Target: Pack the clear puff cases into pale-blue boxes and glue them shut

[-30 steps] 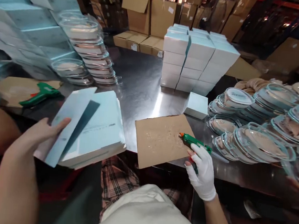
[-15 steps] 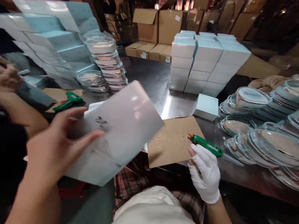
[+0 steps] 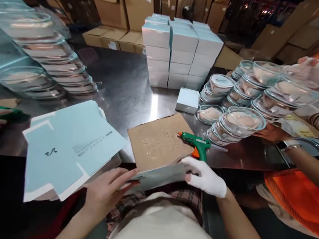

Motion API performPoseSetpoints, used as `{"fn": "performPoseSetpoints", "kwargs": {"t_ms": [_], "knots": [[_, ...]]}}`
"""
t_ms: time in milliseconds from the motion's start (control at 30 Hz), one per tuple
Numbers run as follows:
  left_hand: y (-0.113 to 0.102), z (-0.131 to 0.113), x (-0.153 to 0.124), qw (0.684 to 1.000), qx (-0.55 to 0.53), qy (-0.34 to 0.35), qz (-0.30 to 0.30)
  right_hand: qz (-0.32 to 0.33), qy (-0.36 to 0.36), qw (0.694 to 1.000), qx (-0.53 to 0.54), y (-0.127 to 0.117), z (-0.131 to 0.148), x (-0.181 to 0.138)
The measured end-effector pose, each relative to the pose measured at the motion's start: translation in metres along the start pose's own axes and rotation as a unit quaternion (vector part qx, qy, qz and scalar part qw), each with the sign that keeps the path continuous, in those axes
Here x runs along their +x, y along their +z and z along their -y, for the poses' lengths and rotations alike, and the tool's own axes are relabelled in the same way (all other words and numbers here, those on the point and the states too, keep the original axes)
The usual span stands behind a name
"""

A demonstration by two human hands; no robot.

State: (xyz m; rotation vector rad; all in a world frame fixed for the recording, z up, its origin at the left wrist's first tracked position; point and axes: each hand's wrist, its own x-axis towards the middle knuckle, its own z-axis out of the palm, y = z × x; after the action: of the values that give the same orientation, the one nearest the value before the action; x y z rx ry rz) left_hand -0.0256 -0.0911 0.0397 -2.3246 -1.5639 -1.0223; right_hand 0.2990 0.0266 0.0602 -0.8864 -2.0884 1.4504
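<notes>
A light-blue cardboard box blank (image 3: 159, 176) is tilted edge-on in front of my body. My left hand (image 3: 109, 189), bare, grips its left end with fingers on top. At the other end, my right hand (image 3: 206, 177), in a white glove with some fingertips bare, pinches the edge. Just beyond the blank, a brown cardboard sheet (image 3: 157, 141) lies on the table with dried glue marks. A green glue gun (image 3: 196, 141) with an orange tip rests on its right side. Left of my left hand is a pile of flat light-blue box blanks (image 3: 71, 145).
White boxes (image 3: 181, 55) are stacked at the back, with a single box (image 3: 187, 99) before them. Lidded glass containers (image 3: 239, 122) crowd the right; more containers (image 3: 56, 60) rise at left. Co-workers' hands (image 3: 271, 132) show on both sides along the metal table (image 3: 115, 75).
The blank has come down from the left to in front of my body. My right hand has left the glue gun's side and taken the blank's other end. The view has turned right.
</notes>
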Motion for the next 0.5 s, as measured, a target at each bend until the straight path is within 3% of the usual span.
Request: {"fn": "performPoseSetpoints", "kwargs": {"t_ms": [100, 200, 300, 367, 433, 500], "knots": [[0.003, 0.002, -0.008, 0.997, -0.017, 0.024, 0.078, 0.184, 0.088, 0.957, 0.208, 0.023, -0.025, -0.002], [0.016, 0.000, -0.026, 0.982, -0.072, 0.036, 0.171, 0.223, 0.115, 0.917, 0.310, 0.058, -0.049, -0.006], [0.025, 0.001, -0.050, 0.951, -0.146, -0.009, 0.273, 0.233, 0.115, 0.911, 0.320, 0.066, -0.057, -0.020], [0.023, 0.006, -0.062, 0.940, -0.176, -0.073, 0.283, 0.170, 0.112, 0.942, 0.267, 0.053, -0.056, -0.033], [0.019, 0.011, -0.068, 0.948, -0.181, -0.138, 0.222, -0.014, 0.093, 0.984, 0.154, 0.040, -0.054, -0.046], [0.021, 0.012, -0.065, 0.958, -0.185, -0.170, 0.136, -0.215, 0.045, 0.975, 0.035, 0.040, -0.055, -0.052]]}}
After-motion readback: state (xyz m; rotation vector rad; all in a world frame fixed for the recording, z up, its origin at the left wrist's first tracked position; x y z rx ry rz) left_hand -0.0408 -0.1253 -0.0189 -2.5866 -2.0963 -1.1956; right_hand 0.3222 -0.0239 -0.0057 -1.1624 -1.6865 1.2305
